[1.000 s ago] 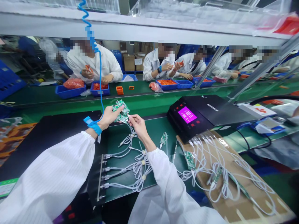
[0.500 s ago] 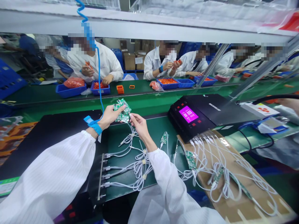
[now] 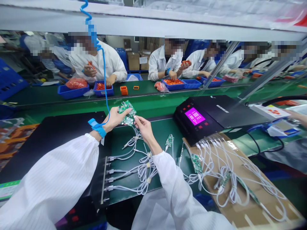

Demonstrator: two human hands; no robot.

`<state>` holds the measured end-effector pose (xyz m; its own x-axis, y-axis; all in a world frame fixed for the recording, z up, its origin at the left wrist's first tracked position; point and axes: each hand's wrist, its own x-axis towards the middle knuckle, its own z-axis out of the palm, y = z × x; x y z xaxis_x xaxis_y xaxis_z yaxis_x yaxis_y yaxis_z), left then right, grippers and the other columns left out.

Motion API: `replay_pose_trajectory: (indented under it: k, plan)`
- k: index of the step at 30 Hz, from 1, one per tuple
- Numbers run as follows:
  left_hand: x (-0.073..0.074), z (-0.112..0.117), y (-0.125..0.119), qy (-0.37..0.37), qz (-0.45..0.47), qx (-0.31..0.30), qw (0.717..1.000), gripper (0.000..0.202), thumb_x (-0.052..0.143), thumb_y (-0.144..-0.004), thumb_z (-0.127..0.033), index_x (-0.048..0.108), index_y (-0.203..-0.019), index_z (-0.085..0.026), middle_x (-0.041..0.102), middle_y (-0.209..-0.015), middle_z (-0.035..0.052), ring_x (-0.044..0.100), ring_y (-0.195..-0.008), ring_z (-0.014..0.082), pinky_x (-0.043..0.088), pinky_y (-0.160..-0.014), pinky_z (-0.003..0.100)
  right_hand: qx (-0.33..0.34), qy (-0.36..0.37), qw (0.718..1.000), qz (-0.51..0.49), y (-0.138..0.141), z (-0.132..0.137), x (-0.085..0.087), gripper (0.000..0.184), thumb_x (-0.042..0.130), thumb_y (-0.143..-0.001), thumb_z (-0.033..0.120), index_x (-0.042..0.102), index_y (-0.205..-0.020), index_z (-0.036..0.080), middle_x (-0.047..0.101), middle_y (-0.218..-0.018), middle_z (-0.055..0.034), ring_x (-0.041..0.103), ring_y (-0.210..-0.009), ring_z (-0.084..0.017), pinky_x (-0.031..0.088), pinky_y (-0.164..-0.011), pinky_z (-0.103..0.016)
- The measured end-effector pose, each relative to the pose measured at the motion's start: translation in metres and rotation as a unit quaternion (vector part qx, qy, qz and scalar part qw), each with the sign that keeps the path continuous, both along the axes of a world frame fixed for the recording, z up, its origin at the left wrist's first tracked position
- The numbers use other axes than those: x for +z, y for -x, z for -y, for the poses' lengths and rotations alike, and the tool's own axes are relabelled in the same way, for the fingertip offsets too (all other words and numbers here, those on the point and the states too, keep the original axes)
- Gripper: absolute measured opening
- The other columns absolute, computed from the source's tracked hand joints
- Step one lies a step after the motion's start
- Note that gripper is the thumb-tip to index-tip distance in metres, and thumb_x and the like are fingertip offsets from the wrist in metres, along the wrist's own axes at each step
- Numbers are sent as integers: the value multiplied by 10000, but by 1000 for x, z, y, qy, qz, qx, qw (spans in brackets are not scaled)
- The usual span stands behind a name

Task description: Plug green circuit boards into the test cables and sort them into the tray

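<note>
Several green circuit boards [image 3: 128, 111] are gripped in a fanned stack by my left hand [image 3: 115, 118], its thumb lying across the top. Around that wrist is a blue strap [image 3: 97, 127] with a coiled cord rising from it. At the lower right edge of the boards, my right hand [image 3: 144, 126] is closed in a pinch. A white cable [image 3: 134, 130] runs up to these fingertips; its plug is hidden by the fingers and boards. Below the hands lie bundled white cables [image 3: 144, 172], plugged into a black box [image 3: 72, 143] on the left.
A black tester [image 3: 199, 116] with a lit magenta screen stands on the right. From it, white cables spread over brown cardboard [image 3: 254, 179], some joined to circuit boards [image 3: 196, 163]. Across the green bench, co-workers handle orange parts beside blue bins [image 3: 103, 92]. A white shelf [image 3: 153, 24] crosses overhead.
My hands stay together at the boards with almost no movement. The view has shifted slightly. A co-worker opposite has lowered one hand into a bin of orange parts.
</note>
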<state>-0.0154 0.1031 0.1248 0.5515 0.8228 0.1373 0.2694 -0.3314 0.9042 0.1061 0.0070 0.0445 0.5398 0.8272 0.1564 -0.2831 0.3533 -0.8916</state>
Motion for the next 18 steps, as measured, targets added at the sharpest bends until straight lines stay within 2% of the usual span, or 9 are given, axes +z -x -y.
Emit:
replay_pose_trajectory:
  k: [9, 15, 18]
  plan:
    - [3, 6, 0, 21, 5, -7, 1000, 400, 775, -786, -549, 745, -782, -149, 735, -730, 62, 649, -628, 192, 504, -531, 264, -10, 14, 1000, 23, -2, -4, -4, 528, 869, -669, 591, 783, -957, 157, 646, -686, 17, 475, -582, -89, 422, -602, -271]
    - [2, 7, -1, 58, 2, -11, 998, 344, 749, -826, -499, 704, -769, -163, 710, -699, 57, 638, -572, 189, 502, -499, 276, 4, 16, 999, 47, -2, -7, -6, 499, 841, -707, 595, 782, -961, 169, 653, -714, 10, 507, -604, -99, 454, -636, -283]
    - [0, 5, -1, 42, 1, -16, 999, 356, 711, -862, -499, 671, -730, -171, 697, -699, 62, 643, -570, 192, 507, -503, 283, 17, 22, 997, 73, -9, -7, -4, 482, 823, -732, 585, 783, -990, 180, 676, -744, 0, 556, -644, -117, 487, -674, -291]
